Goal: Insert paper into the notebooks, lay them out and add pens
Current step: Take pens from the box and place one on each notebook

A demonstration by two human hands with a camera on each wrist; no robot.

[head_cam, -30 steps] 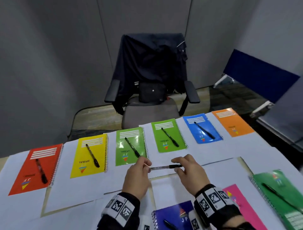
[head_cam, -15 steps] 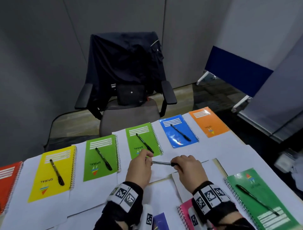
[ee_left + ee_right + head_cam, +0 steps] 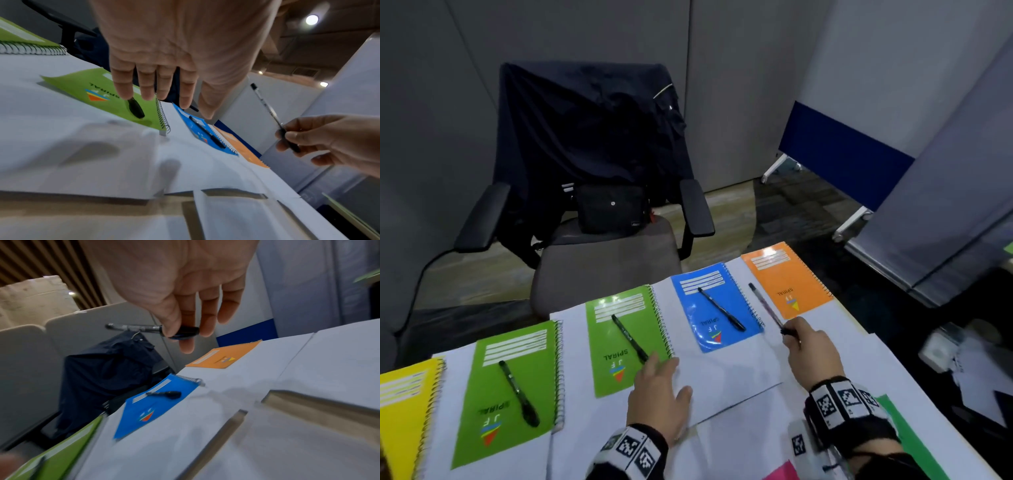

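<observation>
A flat table [image 3: 739,370] covered in matte white paper sheets fills the foreground; beyond it stands a grey upholstered office chair [image 3: 602,260] draped in a dark, creased jacket [image 3: 585,130], with a small black pouch on its seat. Along the table's far edge lie rectangular spiral-bound notebooks with glossy covers and wire coils: a yellow one [image 3: 404,404], 2 green ones [image 3: 506,387] [image 3: 623,335], a blue one [image 3: 714,305] and an orange notebook [image 3: 787,277]. The 2 green ones and the blue one each carry a slim black pen laid diagonally; the orange cover is bare. The left hand [image 3: 657,394] lies open above the white paper just beside the nearer green notebook's corner, fingers straight and together, holding nothing. The right hand [image 3: 813,353] pinches a thin pen [image 3: 765,305] by its dark grip end between thumb and fingertips; its clear barrel slants up over the gap between the blue and orange notebooks.
</observation>
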